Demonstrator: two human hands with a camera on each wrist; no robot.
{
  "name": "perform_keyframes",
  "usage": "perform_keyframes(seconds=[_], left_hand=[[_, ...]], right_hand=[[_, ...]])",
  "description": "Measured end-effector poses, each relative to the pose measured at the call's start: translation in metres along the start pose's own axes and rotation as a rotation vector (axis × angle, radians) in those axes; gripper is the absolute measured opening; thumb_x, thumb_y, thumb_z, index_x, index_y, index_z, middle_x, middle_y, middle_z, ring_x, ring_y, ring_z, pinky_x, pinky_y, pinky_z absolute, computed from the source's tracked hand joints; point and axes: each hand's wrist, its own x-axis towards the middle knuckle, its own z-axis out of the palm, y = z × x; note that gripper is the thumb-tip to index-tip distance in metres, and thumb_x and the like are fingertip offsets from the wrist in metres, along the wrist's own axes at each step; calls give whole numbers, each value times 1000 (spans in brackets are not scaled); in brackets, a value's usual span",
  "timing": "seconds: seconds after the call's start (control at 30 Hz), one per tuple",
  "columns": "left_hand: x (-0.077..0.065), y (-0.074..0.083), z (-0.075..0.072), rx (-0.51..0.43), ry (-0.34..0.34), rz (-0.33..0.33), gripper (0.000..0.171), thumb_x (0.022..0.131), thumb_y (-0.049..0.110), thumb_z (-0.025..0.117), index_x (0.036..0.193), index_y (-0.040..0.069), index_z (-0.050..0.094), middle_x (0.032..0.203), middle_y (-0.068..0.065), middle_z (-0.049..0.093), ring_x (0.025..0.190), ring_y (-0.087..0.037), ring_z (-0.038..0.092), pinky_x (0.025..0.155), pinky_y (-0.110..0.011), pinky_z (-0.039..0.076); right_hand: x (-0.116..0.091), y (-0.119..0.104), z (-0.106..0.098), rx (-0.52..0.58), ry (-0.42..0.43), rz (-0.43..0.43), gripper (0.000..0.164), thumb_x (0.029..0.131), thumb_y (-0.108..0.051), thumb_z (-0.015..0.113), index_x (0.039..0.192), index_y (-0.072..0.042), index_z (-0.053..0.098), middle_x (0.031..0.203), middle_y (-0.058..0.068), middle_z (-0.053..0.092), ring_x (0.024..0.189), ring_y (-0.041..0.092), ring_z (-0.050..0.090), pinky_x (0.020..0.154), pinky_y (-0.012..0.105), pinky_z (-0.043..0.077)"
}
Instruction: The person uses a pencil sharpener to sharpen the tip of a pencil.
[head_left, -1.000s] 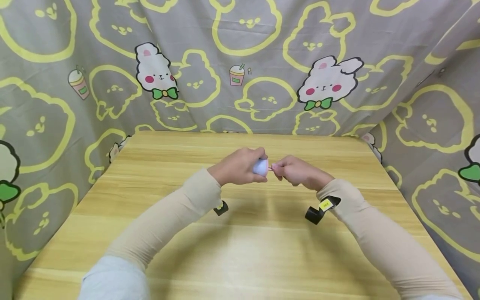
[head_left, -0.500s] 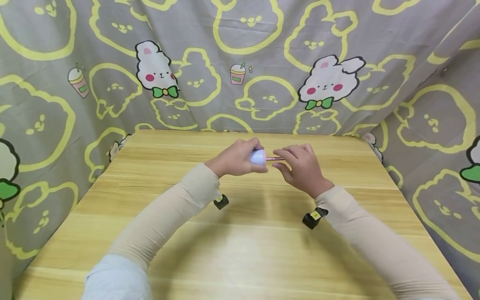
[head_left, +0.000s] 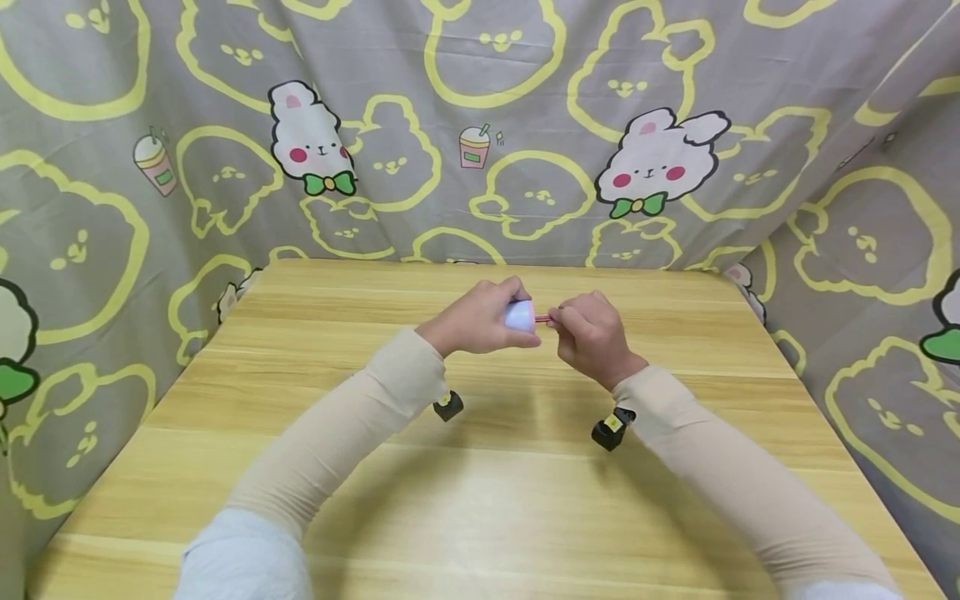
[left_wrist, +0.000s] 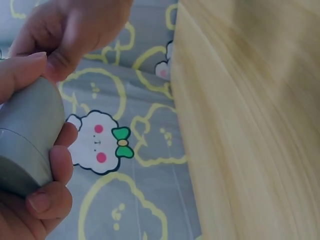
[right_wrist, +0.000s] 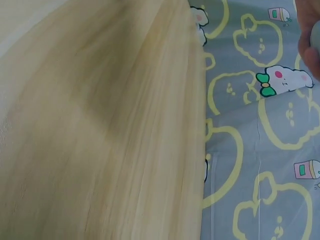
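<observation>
Above the far middle of the table, my left hand [head_left: 480, 318] grips a pale blue cylindrical pencil sharpener [head_left: 519, 317] with a pink rim at its right end. A thin dark-pink pencil [head_left: 543, 318] sticks out of that end, and its outer part is hidden by my right hand [head_left: 594, 333]. The thumb and curled fingers of the right hand pinch the pencil close to the sharpener. In the left wrist view, the sharpener [left_wrist: 30, 130] looks grey, with left fingers wrapped round it. The right wrist view shows only part of the left hand [right_wrist: 306, 35] at its upper right edge.
The wooden table [head_left: 480, 500] spreads below both arms. A grey patterned curtain [head_left: 525, 125] hangs behind it and along both sides. Black wrist cameras hang under the left cuff [head_left: 448, 406] and the right cuff [head_left: 609, 430].
Half a second ago the right fingers were spread and more of the pencil showed. They have closed on it again. Both hands sit slightly higher than a second ago; the sharpener stays gripped.
</observation>
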Motion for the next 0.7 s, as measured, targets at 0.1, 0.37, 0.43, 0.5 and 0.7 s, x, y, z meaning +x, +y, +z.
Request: perform_keyframes(seconds=[0.1, 0.37, 0.43, 0.5, 0.7], left_hand=[[0, 0, 1, 47, 18, 30, 48, 83, 31, 78, 112, 3, 54, 98, -8, 62, 78, -19, 58, 64, -26, 49], [0, 0, 0, 202, 62, 85, 49, 82, 30, 79, 115, 4, 53, 100, -10, 64, 81, -20, 60, 68, -29, 50], [0, -1, -1, 207, 64, 81, 50, 82, 31, 79, 115, 5, 53, 101, -10, 65, 81, -20, 60, 68, -30, 50], [1, -2, -1, 211, 67, 80, 50, 81, 31, 79, 115, 5, 53, 101, -9, 65, 81, -20, 60, 68, -30, 50], [2, -6, 0, 231, 76, 68, 51, 80, 32, 80, 116, 7, 54, 100, -8, 65, 83, -20, 60, 70, -32, 49]], right_hand=[[6, -4, -2, -52, -67, 32, 31, 99, -13, 47, 71, -2, 57, 56, 4, 51, 46, 20, 45, 46, 35, 30], [20, -9, -15, -32, -365, 215, 24, 89, -9, 57, 65, -8, 56, 46, -3, 42, 40, 4, 27, 38, 29, 27], [21, -8, -18, 18, -430, 256, 16, 89, -8, 62, 74, -6, 62, 53, -3, 50, 43, 5, 35, 39, 28, 33], [22, -8, -21, 58, -485, 290, 8, 90, -9, 64, 84, -4, 65, 62, -1, 58, 48, 7, 43, 45, 29, 40], [22, -8, -27, 114, -565, 314, 21, 90, -8, 66, 109, 0, 61, 93, 11, 67, 74, 20, 65, 61, 36, 53]])
